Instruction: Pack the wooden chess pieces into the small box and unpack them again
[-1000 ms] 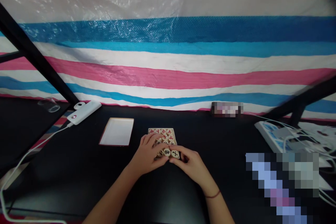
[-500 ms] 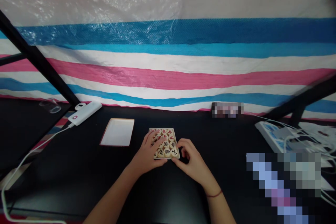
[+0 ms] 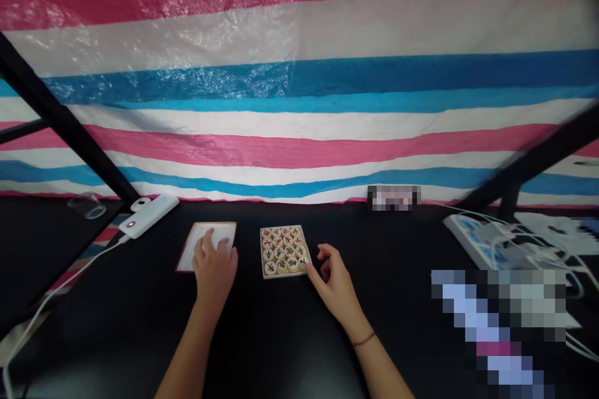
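Note:
A shallow square box [image 3: 261,252] lies on the black table, filled with rows of round Chinese chess pieces [image 3: 279,252]. Red characters mark the far rows and black ones the near rows. At the box's near right corner is my right hand [image 3: 333,280], thumb by the corner piece, fingers curled but apart from the thumb. To the left lies a box lid [image 3: 189,254], its white inside facing up. My left hand [image 3: 215,262] is over the lid with fingers spread, covering its right part; whether the fingertips touch it I cannot tell.
A white power strip [image 3: 148,216] with a cable sits at the back left, near a clear cup [image 3: 88,206]. Another power strip [image 3: 468,240] with tangled cables lies at the right. Black metal bars [image 3: 70,131] and a striped plastic sheet [image 3: 281,149] stand behind the table.
My left hand has left the chess pieces and moved left to the lid. My right hand has stayed by the box's near right corner. The view has shifted slightly.

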The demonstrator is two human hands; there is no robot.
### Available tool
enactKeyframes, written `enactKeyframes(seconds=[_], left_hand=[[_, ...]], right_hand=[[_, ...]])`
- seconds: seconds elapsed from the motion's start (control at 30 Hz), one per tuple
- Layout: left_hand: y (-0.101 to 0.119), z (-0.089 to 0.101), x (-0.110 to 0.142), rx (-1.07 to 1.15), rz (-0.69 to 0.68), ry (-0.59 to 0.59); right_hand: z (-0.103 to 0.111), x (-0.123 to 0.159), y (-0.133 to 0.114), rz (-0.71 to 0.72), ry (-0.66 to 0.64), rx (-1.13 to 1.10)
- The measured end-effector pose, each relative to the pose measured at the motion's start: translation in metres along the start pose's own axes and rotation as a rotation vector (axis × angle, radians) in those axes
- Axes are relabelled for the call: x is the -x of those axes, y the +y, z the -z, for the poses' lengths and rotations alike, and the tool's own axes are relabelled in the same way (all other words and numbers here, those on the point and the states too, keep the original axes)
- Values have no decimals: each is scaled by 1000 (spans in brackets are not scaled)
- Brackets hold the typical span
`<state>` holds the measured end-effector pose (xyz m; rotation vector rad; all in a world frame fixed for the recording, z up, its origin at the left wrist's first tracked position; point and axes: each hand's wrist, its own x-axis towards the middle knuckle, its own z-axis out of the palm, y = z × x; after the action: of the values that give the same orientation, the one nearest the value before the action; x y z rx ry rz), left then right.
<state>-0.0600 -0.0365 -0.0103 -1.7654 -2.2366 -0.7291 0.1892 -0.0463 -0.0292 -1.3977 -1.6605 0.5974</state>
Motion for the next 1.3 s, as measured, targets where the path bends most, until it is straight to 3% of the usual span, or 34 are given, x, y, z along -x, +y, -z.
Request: enactKeyframes(seconds=[0.07, 0.13, 0.2, 0.3, 0.37, 0.47, 0.53, 0.6, 0.73, 0.83, 1.03, 1.3], left_hand=[[-6, 7, -5, 36, 38, -134], [-4, 20, -10, 214, 48, -177], [7, 36, -15, 530, 83, -172], [31, 55, -22, 1177, 233, -327], [46, 56, -24, 1528, 362, -440], [57, 37, -23, 1726, 516, -529], [55, 19, -19, 1670, 626, -462], [48, 4, -14, 1479, 639, -419], [36, -7, -8, 978, 353, -378], [34, -6, -6, 764, 197, -387], [32, -13, -1, 591, 90, -407], [31, -14, -2, 442, -12, -413]], right_hand=[[0, 1, -3, 22, 42, -19], [1, -1, -8, 60, 68, -18], [3, -5, -16, 111, 64, 9], [5, -18, -27, 137, 6, 38], [3, -28, -30, 91, -65, -30], [-3, -41, -28, 11, -147, -218], [-7, -44, -24, -18, -119, -275], [-10, -43, -21, -34, -61, -253], [-10, -41, -23, -68, -9, -181], [-7, -40, -27, -99, -34, -102], [-3, -36, -24, -81, -94, 75], [0, -33, -19, -101, -181, 133]])
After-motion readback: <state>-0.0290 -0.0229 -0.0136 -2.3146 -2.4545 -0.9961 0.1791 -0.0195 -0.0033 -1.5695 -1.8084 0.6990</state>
